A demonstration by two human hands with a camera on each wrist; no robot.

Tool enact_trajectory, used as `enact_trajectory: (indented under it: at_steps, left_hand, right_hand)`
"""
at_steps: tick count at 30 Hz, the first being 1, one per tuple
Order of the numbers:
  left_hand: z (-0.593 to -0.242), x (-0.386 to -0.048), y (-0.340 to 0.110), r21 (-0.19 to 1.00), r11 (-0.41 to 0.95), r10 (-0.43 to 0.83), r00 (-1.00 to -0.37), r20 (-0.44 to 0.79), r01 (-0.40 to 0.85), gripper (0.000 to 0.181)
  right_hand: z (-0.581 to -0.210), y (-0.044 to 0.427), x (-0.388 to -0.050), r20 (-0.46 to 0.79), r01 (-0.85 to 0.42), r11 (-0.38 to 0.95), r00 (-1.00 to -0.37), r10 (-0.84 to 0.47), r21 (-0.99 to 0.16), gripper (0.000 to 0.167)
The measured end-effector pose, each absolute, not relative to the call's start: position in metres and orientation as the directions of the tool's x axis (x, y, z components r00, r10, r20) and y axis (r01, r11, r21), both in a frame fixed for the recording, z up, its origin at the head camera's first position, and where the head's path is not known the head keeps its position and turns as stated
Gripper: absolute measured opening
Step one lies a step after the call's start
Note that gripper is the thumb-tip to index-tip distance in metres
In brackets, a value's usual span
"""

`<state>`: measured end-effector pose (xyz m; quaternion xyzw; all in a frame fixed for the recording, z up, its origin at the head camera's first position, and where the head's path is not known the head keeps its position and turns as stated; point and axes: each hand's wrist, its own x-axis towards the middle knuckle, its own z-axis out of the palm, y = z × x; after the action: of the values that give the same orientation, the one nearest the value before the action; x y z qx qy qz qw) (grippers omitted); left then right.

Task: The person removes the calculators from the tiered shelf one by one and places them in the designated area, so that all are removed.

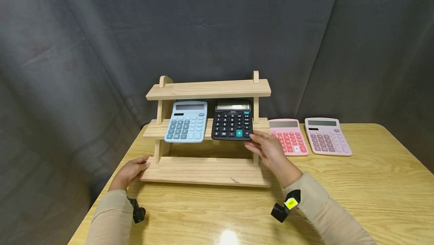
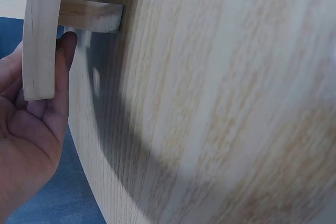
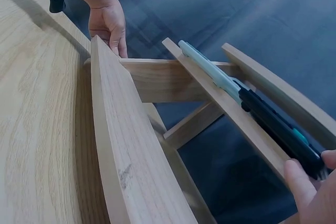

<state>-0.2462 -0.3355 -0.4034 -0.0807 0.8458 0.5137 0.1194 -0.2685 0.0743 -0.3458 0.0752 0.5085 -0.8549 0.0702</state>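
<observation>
A three-tier wooden shelf (image 1: 207,170) stands on the table. My left hand (image 1: 133,170) grips the left end of its bottom board (image 2: 42,51), thumb on one side and fingers on the other. On the middle board, a black calculator (image 1: 232,120) leans back at the right, its display lit. My right hand (image 1: 269,149) pinches the lower right corner of this calculator; in the right wrist view, the thumb (image 3: 299,182) is at that corner. Beside it on the same board, to the left, leans a light blue calculator (image 1: 187,121).
To the right of the shelf, a pink calculator (image 1: 289,138) and a pale lilac calculator (image 1: 327,136) lie on the wooden table (image 1: 373,184). The pink one is partly hidden behind my right hand. A dark grey curtain (image 1: 217,22) hangs behind the table and along its left side.
</observation>
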Motion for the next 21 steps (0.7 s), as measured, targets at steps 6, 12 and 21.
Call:
enact_trajectory:
  at_steps: [6,12,21]
  left_hand:
    - [-0.4044,-0.2471,-0.3353,0.850,0.459,-0.023,-0.959,-0.281,-0.260,0.047]
    - [-0.4066,-0.2465,-0.3359,0.861,0.445,-0.011,-0.963,-0.270,-0.247,0.047]
    - [-0.4053,-0.2458,-0.3365,0.863,0.437,-0.019,-0.961,-0.276,-0.256,0.047]
  right_hand:
    - [-0.3459,0.0719,-0.2690,-0.191,0.183,-0.476,-0.981,-0.032,-0.860,0.042]
    - [-0.3476,0.0716,-0.2691,-0.196,0.182,-0.510,-0.980,-0.026,-0.841,0.042]
    - [-0.3459,0.0736,-0.2686,-0.247,0.231,-0.619,-0.967,-0.062,-0.751,0.045]
